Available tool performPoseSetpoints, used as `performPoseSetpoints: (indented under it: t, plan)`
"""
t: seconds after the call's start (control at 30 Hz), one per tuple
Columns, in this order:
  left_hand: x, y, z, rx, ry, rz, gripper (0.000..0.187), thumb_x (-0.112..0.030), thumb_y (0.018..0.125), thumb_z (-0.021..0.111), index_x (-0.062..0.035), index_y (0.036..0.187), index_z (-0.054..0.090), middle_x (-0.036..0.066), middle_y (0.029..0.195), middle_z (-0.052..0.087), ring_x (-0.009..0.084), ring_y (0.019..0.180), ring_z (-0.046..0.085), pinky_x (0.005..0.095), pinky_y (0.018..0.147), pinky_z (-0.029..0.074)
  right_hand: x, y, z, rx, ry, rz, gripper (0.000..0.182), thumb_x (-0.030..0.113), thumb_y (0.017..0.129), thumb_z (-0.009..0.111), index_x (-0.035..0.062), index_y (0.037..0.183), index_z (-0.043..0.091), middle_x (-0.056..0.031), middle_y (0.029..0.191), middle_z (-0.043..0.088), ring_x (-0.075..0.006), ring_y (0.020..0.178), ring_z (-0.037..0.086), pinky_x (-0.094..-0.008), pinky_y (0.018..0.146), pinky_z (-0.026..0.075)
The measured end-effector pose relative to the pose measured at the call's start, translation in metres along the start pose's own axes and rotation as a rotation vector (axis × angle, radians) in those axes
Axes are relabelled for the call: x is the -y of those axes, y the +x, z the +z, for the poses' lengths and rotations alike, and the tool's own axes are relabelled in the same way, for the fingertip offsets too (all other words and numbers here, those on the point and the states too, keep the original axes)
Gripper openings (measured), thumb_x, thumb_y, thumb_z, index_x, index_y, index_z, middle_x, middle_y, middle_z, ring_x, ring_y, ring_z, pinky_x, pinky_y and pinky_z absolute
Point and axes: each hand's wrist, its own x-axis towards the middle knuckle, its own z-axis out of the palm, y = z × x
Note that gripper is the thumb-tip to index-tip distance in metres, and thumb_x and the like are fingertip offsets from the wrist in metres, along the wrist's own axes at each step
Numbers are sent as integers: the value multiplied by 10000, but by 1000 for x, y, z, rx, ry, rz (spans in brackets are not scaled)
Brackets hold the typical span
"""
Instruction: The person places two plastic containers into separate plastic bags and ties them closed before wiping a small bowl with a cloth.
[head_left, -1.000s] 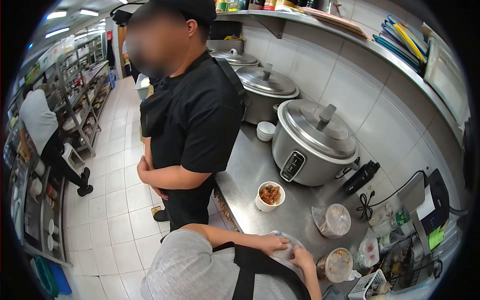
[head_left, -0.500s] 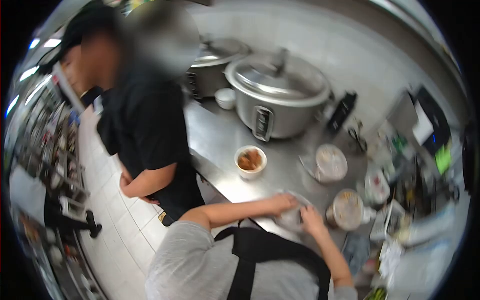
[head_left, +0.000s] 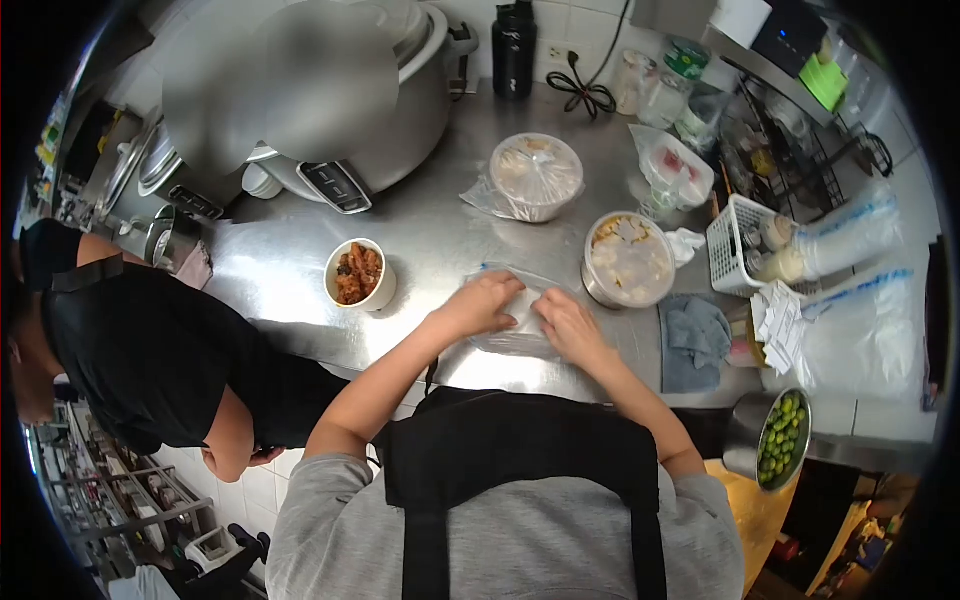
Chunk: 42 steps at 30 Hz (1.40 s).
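Observation:
On the steel counter, a thin clear plastic bag [head_left: 500, 343] with a bluish edge lies crumpled in front of my body. My left hand [head_left: 483, 304] is closed on its left part, fingers bent inward. Facing it, my right hand [head_left: 574, 328] pinches the plastic with thumb and fingertips. The fingertips of both hands are close together, and what lies between them is partly hidden. A white paper bowl [head_left: 387, 290] of reddish-brown food stands to the left. Nearest my right hand is a lidded clear tub [head_left: 632, 268] with pale food inside.
Behind stands a second tub wrapped in plastic [head_left: 537, 175], with a large rice cooker [head_left: 420, 120] and a black bottle [head_left: 513, 55]. On the right are a grey cloth [head_left: 695, 340], a white basket [head_left: 728, 255] and a pot of green fruit [head_left: 785, 440]. A co-worker in black [head_left: 160, 350] stands left.
My view has swung, so the counter now appears squarer in front of me and the co-worker lower at the left. Both hands stay at the plastic, with their fingertips closer together.

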Motion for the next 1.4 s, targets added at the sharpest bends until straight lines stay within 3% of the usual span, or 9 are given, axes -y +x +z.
performPoseSetpoints:
  t: [0.17,0.27,0.57,0.63,0.67,0.93,1.13,1.3,1.4]
  plan:
    - [-14,-5,21,-7,75,-215,149,-203,672,611,-59,704,627,131,724,610,323,675,596,425,584,465,-10,17,26,117,49,-160,342,192,670,655,13,934,530,-173,965,489,-339,955,466,-410,844,384]
    - [-31,-29,10,82,39,-167,355,-364,711,627,-36,825,556,149,692,605,343,672,594,435,578,464,-3,26,14,107,-62,-183,422,111,586,727,50,951,525,-168,985,471,-358,971,446,-425,847,364]
    - [-50,-56,24,67,-44,-159,231,-210,713,623,-17,813,542,154,734,582,339,721,579,418,631,460,-9,47,14,223,-199,-119,462,109,585,735,30,982,512,-158,1015,470,-353,987,455,-416,844,376]
    - [-44,-48,23,-361,-71,-70,189,-152,694,619,-31,814,537,141,800,560,322,795,561,406,671,455,-6,43,16,282,-198,-170,465,109,580,733,40,986,516,-161,1040,474,-356,1003,456,-421,853,385]
    - [-32,-44,24,-369,-48,-84,189,-152,694,619,-31,814,537,141,800,560,322,795,561,406,671,455,-3,43,18,273,-190,-197,465,109,580,733,40,986,516,-161,1040,474,-356,1003,456,-421,853,385]
    - [1,-53,22,-12,187,-312,686,-212,502,771,-109,1118,488,94,1157,415,290,1117,392,427,875,392,-14,29,5,292,27,-395,557,86,581,721,25,1084,488,-179,1194,441,-348,1091,441,-382,890,388]
    - [5,-30,28,2,283,-312,694,-243,493,789,-106,1108,498,107,1159,420,297,1112,401,419,878,396,2,24,-7,136,-23,-311,450,69,579,701,20,986,516,-159,1047,500,-347,986,496,-386,808,423]
    - [18,-10,39,-27,311,-155,636,-269,484,788,-57,1021,520,134,1122,471,318,1082,429,408,879,395,-22,21,15,263,-251,-189,310,124,601,688,19,866,567,-166,932,505,-339,880,512,-407,764,425]
    - [23,-1,45,-26,267,-63,508,-249,530,757,-25,936,548,159,1063,526,320,1057,458,392,864,402,-22,12,-8,252,-153,-212,305,162,661,662,7,895,545,-162,984,501,-335,963,491,-417,798,417]
